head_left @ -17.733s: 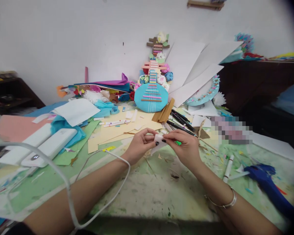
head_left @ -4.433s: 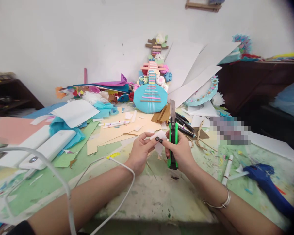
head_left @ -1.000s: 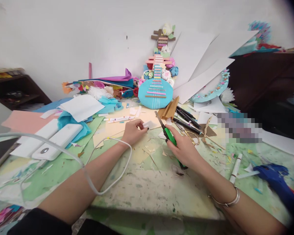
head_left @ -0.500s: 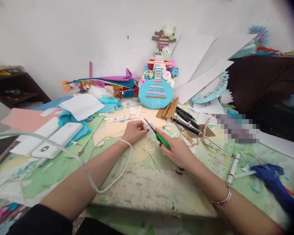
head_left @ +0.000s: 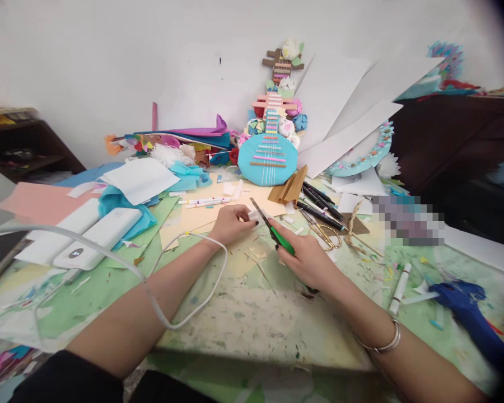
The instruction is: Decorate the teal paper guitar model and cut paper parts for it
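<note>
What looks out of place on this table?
A white cable drapes across the left forearm, close to the left hand pinching a white piece and the right hand gripping a green-handled cutter. Paper scraps litter the table.

We at the middle of a crowded bench

Our left hand (head_left: 231,224) rests mid-bench (head_left: 252,319), pinching a paper piece (head_left: 253,214). Just right of it, our right hand (head_left: 306,260) grips a cutter (head_left: 279,234) whose blade reaches that piece. Behind both, a paper guitar (head_left: 267,162) leans on the wall (head_left: 109,56), with markers (head_left: 319,204) and scissors (head_left: 324,235) to its front right. Power banks (head_left: 90,238) lie far left, and their cable (head_left: 151,291) crosses our left arm. A glue gun (head_left: 462,296) lies far right, with a pen (head_left: 400,288) between it and our right arm.
</note>
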Available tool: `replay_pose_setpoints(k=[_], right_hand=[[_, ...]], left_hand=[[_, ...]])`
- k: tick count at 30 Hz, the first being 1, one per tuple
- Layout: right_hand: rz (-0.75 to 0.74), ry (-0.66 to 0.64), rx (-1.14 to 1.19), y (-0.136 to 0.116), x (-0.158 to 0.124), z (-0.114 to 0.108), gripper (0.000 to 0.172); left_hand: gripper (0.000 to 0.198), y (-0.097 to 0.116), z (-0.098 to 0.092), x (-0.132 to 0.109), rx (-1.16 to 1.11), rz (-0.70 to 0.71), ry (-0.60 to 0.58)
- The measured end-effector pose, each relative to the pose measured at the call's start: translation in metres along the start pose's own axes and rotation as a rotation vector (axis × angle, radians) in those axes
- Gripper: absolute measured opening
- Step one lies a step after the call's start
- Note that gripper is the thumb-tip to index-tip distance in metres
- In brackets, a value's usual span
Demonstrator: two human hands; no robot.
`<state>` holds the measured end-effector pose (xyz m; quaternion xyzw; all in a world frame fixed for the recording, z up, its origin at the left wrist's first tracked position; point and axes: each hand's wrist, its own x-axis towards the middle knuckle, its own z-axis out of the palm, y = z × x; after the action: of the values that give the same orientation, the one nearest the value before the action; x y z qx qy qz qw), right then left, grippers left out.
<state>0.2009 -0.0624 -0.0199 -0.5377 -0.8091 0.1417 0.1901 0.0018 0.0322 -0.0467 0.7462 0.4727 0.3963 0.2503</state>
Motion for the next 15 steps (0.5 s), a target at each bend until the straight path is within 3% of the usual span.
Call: replay_pose_setpoints(k=[15], right_hand=[[0.042, 0.015, -0.088, -0.0093, -0.0054, -0.0026, 0.062]], left_hand=[[0.018, 0.0020, 0.0062, -0.0055, -0.139, -0.077, -0.092]])
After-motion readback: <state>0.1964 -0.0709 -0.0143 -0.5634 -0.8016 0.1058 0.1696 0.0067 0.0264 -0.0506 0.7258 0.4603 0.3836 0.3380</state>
